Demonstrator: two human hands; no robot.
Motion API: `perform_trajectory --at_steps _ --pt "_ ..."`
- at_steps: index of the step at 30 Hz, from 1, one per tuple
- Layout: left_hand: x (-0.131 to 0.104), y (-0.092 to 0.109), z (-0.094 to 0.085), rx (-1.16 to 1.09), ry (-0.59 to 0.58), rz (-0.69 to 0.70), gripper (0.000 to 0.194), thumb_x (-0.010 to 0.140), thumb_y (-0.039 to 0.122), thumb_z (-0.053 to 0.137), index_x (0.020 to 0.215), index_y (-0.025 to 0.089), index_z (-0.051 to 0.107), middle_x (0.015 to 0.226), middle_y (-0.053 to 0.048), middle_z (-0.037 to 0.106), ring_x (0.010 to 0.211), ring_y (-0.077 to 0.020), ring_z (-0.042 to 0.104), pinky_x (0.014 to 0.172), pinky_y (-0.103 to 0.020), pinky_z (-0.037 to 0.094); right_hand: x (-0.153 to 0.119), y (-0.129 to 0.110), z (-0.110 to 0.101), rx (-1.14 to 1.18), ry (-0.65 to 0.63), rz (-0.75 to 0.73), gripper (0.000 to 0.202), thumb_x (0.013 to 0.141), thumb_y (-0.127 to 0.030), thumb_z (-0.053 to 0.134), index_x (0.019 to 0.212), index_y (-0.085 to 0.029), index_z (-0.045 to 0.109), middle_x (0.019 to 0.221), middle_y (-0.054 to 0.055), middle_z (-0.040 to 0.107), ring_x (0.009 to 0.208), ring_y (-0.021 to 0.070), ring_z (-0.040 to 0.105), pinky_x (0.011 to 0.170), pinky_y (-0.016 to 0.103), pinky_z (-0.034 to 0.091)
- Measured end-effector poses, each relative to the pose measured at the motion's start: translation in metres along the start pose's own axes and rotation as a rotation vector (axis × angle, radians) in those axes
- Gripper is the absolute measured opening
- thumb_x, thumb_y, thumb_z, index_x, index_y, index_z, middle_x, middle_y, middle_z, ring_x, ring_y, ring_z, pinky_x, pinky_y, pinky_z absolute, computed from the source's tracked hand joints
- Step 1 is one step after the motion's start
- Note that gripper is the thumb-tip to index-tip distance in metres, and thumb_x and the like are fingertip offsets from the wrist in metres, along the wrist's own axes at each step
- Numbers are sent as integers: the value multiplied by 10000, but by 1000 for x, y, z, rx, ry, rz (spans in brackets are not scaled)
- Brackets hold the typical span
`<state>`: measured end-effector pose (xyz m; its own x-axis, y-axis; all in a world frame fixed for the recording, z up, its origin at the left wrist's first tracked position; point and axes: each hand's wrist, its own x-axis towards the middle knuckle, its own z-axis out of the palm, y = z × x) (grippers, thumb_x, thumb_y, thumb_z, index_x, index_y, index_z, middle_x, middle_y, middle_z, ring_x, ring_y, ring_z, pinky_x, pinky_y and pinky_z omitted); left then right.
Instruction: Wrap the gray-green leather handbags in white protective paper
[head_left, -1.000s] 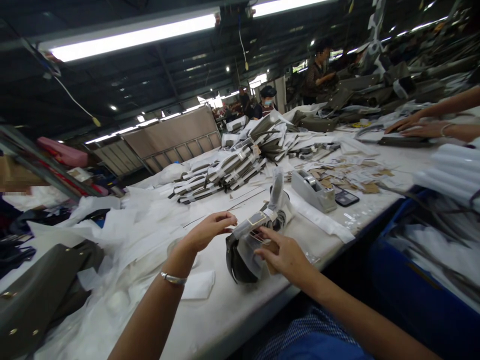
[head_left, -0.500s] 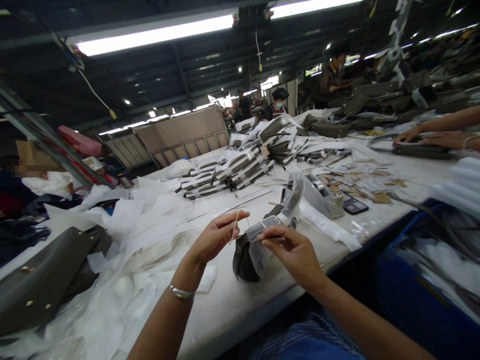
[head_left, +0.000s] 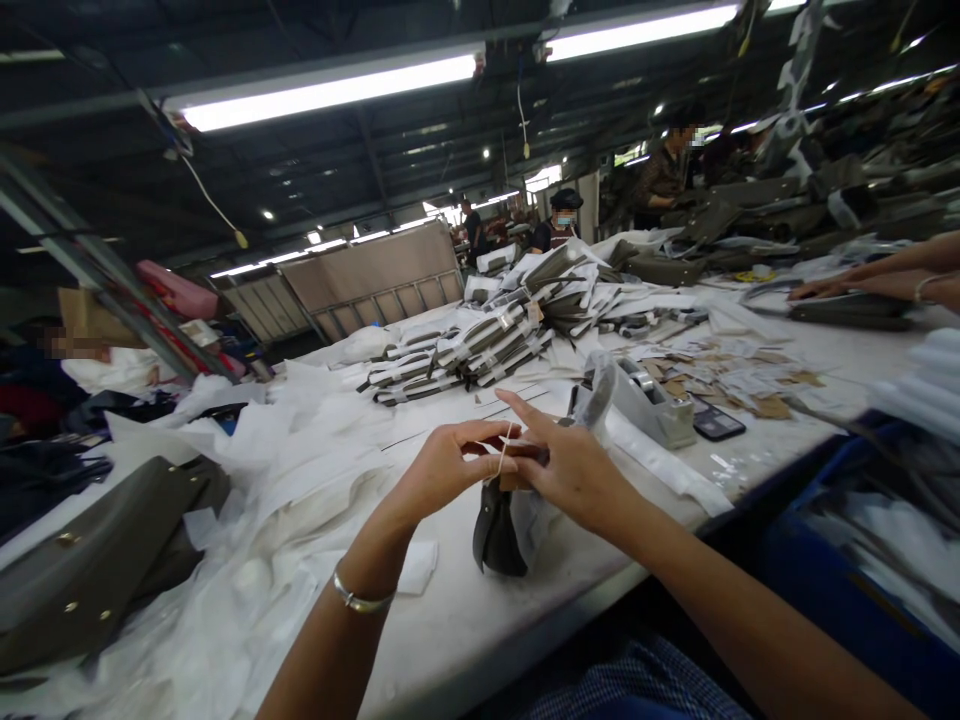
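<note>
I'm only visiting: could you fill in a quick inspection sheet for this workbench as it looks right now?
Surface: white table, largely covered.
Job's things: dark strap with a thin elastic band above it.
Clutter: tissue paper, tape dispenser, stacked wrapped straps, paper tags, grey bag.
Hands: left hand and right hand pinch the band.
Cables: one hangs overhead.
Surroundings: co-worker's hands far right.

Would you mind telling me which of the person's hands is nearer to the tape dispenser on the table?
Right. The right hand sits just in front of the tape dispenser, on its near-left side; the left hand is further left, beyond the right hand, both pinching a thin band.
</note>
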<state>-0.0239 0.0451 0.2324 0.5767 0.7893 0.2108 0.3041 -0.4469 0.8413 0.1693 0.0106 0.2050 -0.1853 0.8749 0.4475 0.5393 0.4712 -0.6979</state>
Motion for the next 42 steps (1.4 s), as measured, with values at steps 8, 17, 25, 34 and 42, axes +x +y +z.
perform_trajectory --at_steps 8,17,25,34,42 --pt "5 -20 3 -337 -91 -71 486 784 409 784 1179 142 693 1194 -137 697 1102 -292 652 995 -410 497 -18 11 -2 12 52 53 718 845 -257 704 1483 -347 387 960 -40 768 938 211 717 869 338 534" --pt "-5 12 27 223 -27 143 416 769 69 673 1135 263 710 1185 -24 679 1051 -192 632 918 -273 503 -6 9 4 64 65 69 776 800 -205 708 1500 -285 384 780 -66 748 737 161 688 703 243 510" --pt "-20 7 44 228 223 19 319 841 165 650 1126 294 711 940 42 735 775 -143 647 741 -243 509 -21 28 16 123 338 -134 433 923 -332 623 1350 -271 582 1005 11 743 966 186 671 933 319 521" --pt "-36 -7 44 -83 618 20 142 796 317 757 846 185 738 852 -23 730 817 -208 676 773 -300 570 -28 43 22 80 204 -300 299 987 -271 519 1252 -264 657 1283 58 654 1210 206 591 1095 411 455" --pt "-61 15 57 293 519 412 222 857 127 686 1020 274 722 930 -7 748 851 -172 695 798 -291 574 -20 64 38 -86 78 -388 478 923 -49 448 1324 -266 591 1323 48 637 1274 197 548 1152 514 345"
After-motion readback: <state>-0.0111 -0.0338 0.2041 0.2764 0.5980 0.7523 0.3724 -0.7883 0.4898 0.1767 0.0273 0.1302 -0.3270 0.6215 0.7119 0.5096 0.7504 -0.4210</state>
